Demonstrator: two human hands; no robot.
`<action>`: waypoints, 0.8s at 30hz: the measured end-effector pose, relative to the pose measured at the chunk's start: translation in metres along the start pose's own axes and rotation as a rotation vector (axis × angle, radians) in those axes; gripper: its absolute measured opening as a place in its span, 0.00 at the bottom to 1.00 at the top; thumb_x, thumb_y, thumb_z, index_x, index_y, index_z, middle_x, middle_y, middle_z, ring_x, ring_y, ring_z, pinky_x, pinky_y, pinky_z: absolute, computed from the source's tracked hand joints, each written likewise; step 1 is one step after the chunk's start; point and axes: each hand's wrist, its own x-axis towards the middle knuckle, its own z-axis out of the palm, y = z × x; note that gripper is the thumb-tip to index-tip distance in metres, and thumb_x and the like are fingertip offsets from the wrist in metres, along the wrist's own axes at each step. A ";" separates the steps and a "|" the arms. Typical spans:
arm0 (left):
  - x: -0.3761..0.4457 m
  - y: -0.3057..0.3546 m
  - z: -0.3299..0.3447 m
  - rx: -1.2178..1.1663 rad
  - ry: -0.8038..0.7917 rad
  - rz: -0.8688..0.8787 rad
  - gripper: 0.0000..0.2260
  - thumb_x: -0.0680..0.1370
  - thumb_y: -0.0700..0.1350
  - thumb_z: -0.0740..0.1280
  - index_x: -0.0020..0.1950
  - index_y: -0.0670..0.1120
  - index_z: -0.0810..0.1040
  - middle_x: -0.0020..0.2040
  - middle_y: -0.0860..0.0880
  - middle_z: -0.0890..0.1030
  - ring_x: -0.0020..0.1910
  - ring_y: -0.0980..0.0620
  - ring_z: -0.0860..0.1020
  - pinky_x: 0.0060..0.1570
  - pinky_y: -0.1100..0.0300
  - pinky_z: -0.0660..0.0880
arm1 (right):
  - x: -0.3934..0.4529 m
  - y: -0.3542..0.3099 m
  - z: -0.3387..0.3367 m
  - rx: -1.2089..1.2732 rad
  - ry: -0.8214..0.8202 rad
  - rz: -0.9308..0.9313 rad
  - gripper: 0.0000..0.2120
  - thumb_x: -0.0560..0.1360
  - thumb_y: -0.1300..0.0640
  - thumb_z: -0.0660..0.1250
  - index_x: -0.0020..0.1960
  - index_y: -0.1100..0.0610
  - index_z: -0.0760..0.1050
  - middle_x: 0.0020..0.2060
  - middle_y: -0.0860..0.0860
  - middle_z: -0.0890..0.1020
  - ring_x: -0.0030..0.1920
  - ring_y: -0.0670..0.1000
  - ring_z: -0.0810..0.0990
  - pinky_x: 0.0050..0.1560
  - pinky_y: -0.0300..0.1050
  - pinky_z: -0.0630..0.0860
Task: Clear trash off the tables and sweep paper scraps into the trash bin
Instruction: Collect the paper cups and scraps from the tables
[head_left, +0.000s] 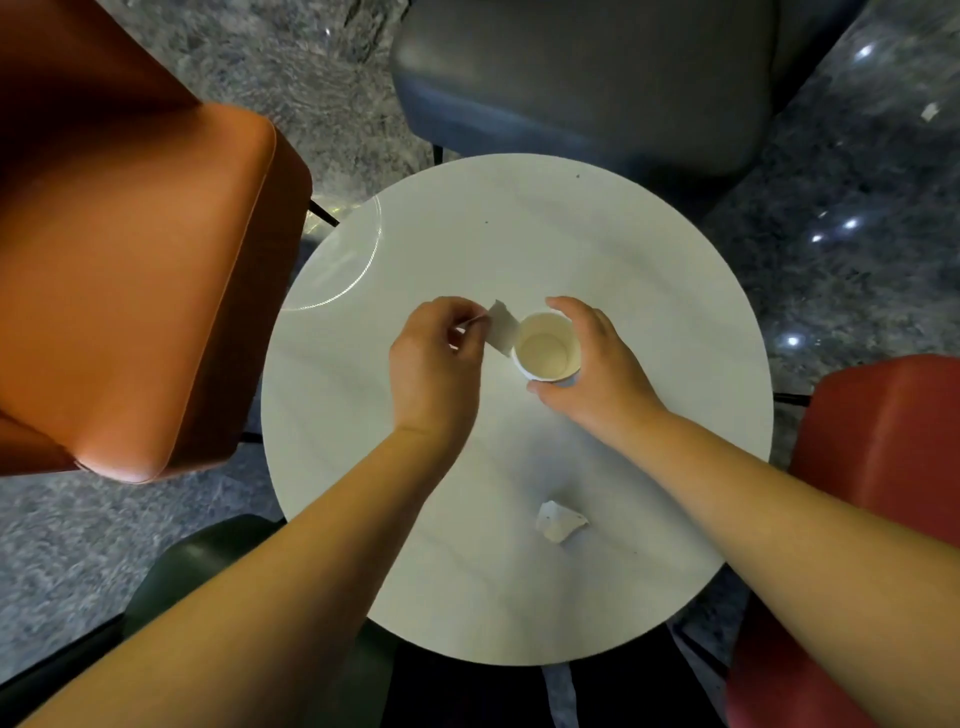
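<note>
A round white table (597, 249) fills the middle of the head view. My right hand (592, 364) grips an empty white paper cup (546, 353), which stands upright near the table's centre. My left hand (436, 358) pinches a small white paper scrap (501, 328) just left of the cup's rim. A crumpled white paper scrap (558, 521) lies on the table nearer to me, between my forearms.
An orange chair (130, 291) stands at the left, a grey chair (582, 73) behind the table, a red chair (883, 431) at the right and a dark green seat (208, 561) at the near left. One paper scrap (930, 111) lies on the dark stone floor, far right.
</note>
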 end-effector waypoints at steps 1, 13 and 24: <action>-0.004 0.008 0.003 -0.016 -0.041 0.020 0.08 0.77 0.41 0.69 0.44 0.54 0.78 0.43 0.58 0.79 0.41 0.62 0.77 0.42 0.74 0.70 | -0.001 -0.001 0.000 -0.003 0.005 -0.004 0.40 0.65 0.54 0.77 0.72 0.46 0.62 0.66 0.46 0.69 0.63 0.47 0.71 0.54 0.34 0.66; -0.013 -0.010 0.032 0.212 -0.235 -0.091 0.12 0.78 0.48 0.69 0.61 0.50 0.79 0.59 0.51 0.78 0.43 0.59 0.76 0.42 0.74 0.68 | -0.030 0.022 -0.047 0.032 0.151 0.041 0.41 0.66 0.54 0.78 0.73 0.48 0.60 0.69 0.48 0.67 0.67 0.47 0.68 0.57 0.33 0.66; -0.012 -0.015 0.108 0.439 -0.472 0.073 0.17 0.76 0.48 0.72 0.65 0.51 0.76 0.62 0.48 0.72 0.54 0.47 0.77 0.54 0.55 0.76 | -0.044 0.065 -0.066 0.002 0.243 0.153 0.41 0.66 0.54 0.78 0.72 0.51 0.60 0.69 0.51 0.67 0.67 0.52 0.69 0.56 0.38 0.69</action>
